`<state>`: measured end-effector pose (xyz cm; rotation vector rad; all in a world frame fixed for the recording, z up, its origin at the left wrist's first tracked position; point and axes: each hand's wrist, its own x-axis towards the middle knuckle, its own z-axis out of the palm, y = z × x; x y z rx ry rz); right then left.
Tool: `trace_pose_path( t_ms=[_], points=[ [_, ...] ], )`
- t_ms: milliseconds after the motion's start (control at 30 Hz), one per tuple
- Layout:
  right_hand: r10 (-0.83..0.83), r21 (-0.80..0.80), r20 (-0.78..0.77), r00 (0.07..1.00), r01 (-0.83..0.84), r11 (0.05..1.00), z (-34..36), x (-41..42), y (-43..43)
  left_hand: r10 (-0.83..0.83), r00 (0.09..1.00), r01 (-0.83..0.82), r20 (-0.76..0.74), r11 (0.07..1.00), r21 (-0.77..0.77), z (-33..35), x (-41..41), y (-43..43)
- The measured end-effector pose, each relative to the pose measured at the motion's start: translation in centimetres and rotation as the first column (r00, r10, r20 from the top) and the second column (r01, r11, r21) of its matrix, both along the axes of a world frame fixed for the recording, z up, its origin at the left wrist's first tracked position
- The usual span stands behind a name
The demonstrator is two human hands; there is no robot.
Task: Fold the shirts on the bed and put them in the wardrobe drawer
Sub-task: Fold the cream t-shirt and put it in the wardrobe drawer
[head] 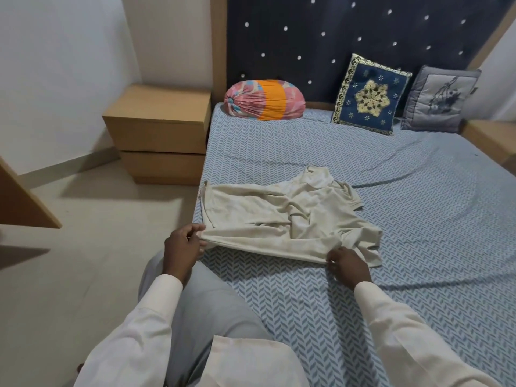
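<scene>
Item: beige shirt (287,222), rumpled, laid on bed (418,219) nr front-left corner. Near edge pinched by left hand (183,243) and right hand (347,261), fingers curled on fabric, prob. so cloth can be pulled taut and flattened before folding.

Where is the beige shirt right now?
In the head view the beige shirt lies near the left edge of the bed, its near hem pinched by the left hand and right hand.
</scene>
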<state>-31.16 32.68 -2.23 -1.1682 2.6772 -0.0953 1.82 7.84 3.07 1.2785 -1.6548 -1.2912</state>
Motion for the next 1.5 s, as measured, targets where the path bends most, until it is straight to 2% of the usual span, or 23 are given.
trace_pose_path(
  t_ms=[200,267,333,367,433,533,633,733,767,800,833,867,900,933,967,1033,1100,1167,1233,1300,1367,1433,1500],
  points=[
    [-0.061,-0.316,0.053,0.997,0.075,0.946,1.2,-0.7,0.4,-0.008,0.999,0.008,0.037,1.0,-0.005,0.2,0.0,-0.7],
    [-0.002,-0.29,0.056,0.998,0.019,0.957,1.5,-1.1,0.6,-0.025,0.995,0.024,0.1,1.0,0.005,0.4,0.0,-0.9],
    [0.011,-0.196,0.08,0.997,0.005,0.981,1.8,-1.5,0.7,-0.12,0.962,0.121,0.246,0.993,0.01,1.0,-0.1,-1.2],
    [0.008,-0.112,0.096,0.995,0.003,0.994,2.0,-1.6,0.7,-0.194,0.907,0.208,0.373,0.978,0.001,1.4,-0.3,-1.2],
    [0.01,0.107,0.155,0.988,-0.027,0.994,2.3,-1.5,0.6,-0.307,0.713,0.403,0.631,0.915,-0.01,2.3,-0.9,-1.1],
    [0.039,0.372,0.211,0.977,-0.117,0.921,2.6,-0.9,0.1,-0.243,0.365,0.543,0.899,0.839,0.006,2.9,-2.4,-0.2],
    [-0.009,0.457,0.182,0.983,-0.076,0.886,2.5,-1.4,-1.6,-0.131,0.071,0.606,0.989,0.793,0.062,3.4,-4.1,-0.5],
    [-0.149,0.462,0.213,0.966,0.036,0.886,4.2,-2.6,-3.8,-0.207,-0.063,0.587,0.976,0.784,0.204,4.6,-6.0,-2.1],
    [-0.212,0.467,0.24,0.947,0.079,0.881,5.5,-3.5,-4.7,-0.301,-0.028,0.54,0.953,0.798,0.268,5.4,-6.9,-3.1],
    [-0.305,0.46,0.29,0.907,0.147,0.876,6.5,-4.3,-5.3,-0.437,0.104,0.455,0.894,0.82,0.348,5.7,-7.7,-4.2],
    [-0.422,0.444,0.384,0.821,0.236,0.864,7.7,-5.5,-6.1,-0.537,0.336,0.35,0.773,0.834,0.427,6.0,-8.6,-5.5],
    [-0.512,0.407,0.494,0.703,0.333,0.85,8.7,-7.2,-7.2,-0.538,0.606,0.224,0.586,0.823,0.523,6.6,-10.1,-7.0],
    [-0.56,0.353,0.605,0.566,0.441,0.825,10.4,-8.7,-8.4,-0.452,0.811,0.157,0.37,0.779,0.607,7.3,-11.7,-8.8],
    [-0.529,0.243,0.711,0.463,0.544,0.803,11.2,-10.3,-9.5,-0.345,0.921,0.156,0.181,0.752,0.64,7.9,-13.1,-10.3],
    [-0.452,0.095,0.766,0.458,0.614,0.783,13.4,-13.0,-11.6,-0.261,0.965,0.201,0.009,0.764,0.613,10.0,-15.7,-12.5],
    [-0.243,-0.234,0.796,0.554,0.652,0.721,17.9,-15.8,-15.0,-0.134,0.951,0.258,-0.278,0.84,0.478,14.7,-19.4,-14.8],
    [-0.02,-0.556,0.749,0.662,0.645,0.525,24.3,-18.5,-18.9,-0.035,0.857,0.255,-0.514,0.896,0.365,21.3,-23.2,-17.2],
    [0.132,-0.728,0.662,0.737,0.591,0.348,29.7,-19.9,-21.4,-0.016,0.79,0.201,-0.613,0.951,0.235,26.4,-25.4,-19.1],
    [0.063,-0.823,0.526,0.848,0.489,0.288,33.4,-21.5,-23.1,-0.061,0.77,0.15,-0.635,0.985,0.088,30.3,-26.5,-20.7],
    [-0.143,-0.878,0.285,0.948,0.318,0.357,35.9,-22.8,-23.8,-0.11,0.778,0.133,-0.619,0.991,-0.009,33.0,-26.7,-21.8],
    [-0.263,-0.873,0.108,0.959,0.218,0.437,37.0,-23.2,-23.6,-0.162,0.829,0.115,-0.535,0.986,-0.12,33.3,-26.5,-23.2],
    [-0.324,-0.823,-0.044,0.945,0.15,0.548,36.9,-22.9,-22.8,-0.152,0.953,0.052,-0.261,0.934,-0.355,32.0,-25.7,-24.2],
    [-0.346,-0.76,-0.165,0.924,0.104,0.641,35.5,-22.5,-21.6,-0.023,0.996,0.07,0.088,0.815,-0.575,29.7,-24.9,-24.3]
  ],
)
